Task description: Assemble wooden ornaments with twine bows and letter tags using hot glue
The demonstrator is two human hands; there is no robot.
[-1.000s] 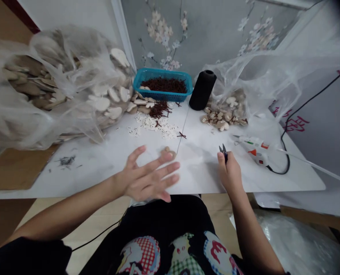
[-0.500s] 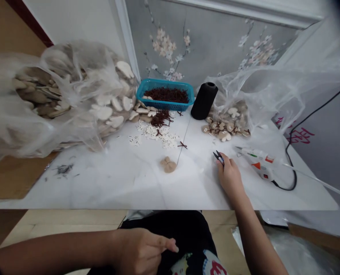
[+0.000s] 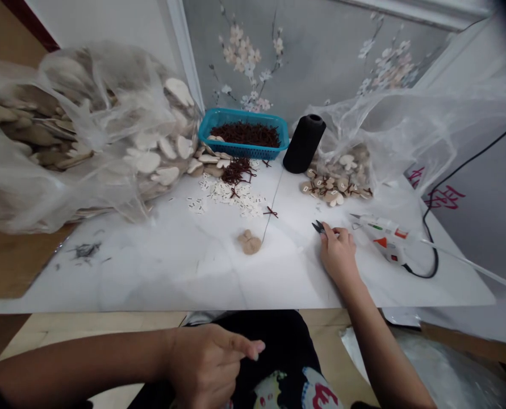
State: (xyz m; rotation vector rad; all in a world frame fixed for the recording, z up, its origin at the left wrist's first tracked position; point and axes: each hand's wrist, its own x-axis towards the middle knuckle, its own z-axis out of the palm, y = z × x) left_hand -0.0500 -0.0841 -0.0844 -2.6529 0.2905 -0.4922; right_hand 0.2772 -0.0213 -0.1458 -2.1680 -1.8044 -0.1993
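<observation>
My right hand [image 3: 338,250] rests on the white table, fingers wrapped round a small pair of black thread snips [image 3: 318,226] whose tips point up and left. Low in the view, over my lap, my left hand [image 3: 210,363] is closed with thumb and index pressed together; whatever they may pinch is too small to make out. Between the hands and farther back lies a beige padded shape [image 3: 249,242] with a dark thread [image 3: 270,218] running from it toward a black thread cone [image 3: 304,144]. A brown bow [image 3: 271,212] lies beside the thread.
A blue basket [image 3: 244,150] of brown bows stands at the back, white tags [image 3: 235,196] before it. Plastic bags of padded pieces stand left [image 3: 108,130] and right [image 3: 355,153]. A glue gun [image 3: 387,238] with a black cord lies right; thread scraps [image 3: 86,250] lie left.
My right hand has shifted slightly left and closed further round the snips, covering more of them. My left hand stays over my lap, barely changed. The view has tilted a little.
</observation>
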